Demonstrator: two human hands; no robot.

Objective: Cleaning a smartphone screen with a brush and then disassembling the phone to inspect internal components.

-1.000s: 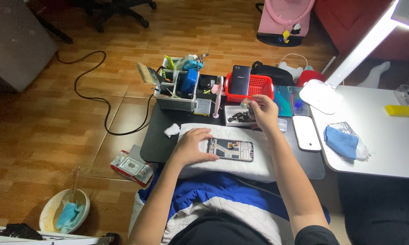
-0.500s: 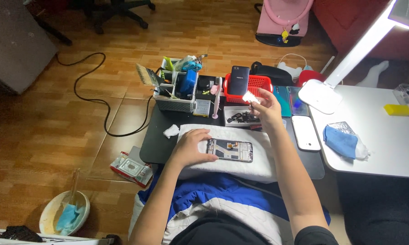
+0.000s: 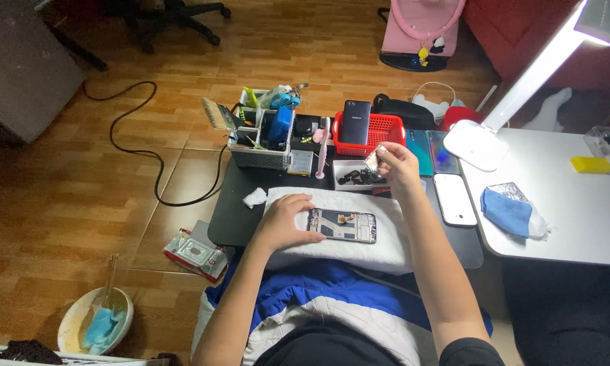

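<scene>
Glossy brown wood-plank floor [image 3: 115,156] with a looping black cable [image 3: 149,156]; white rounded table [image 3: 562,230] carrying a lit white desk lamp [image 3: 521,95]; black wheeled office chair [image 3: 169,17] far off.

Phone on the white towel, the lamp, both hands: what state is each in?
Phone: back off, insides showing, flat on towel.
Lamp: on.
Left hand: resting on the phone's end.
Right hand: raised, pinching a small part.

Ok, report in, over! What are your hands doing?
Left hand flat on white towel, steadying opened phone. Right hand pinching small shiny part above parts tray. Nothing blocking.
</scene>
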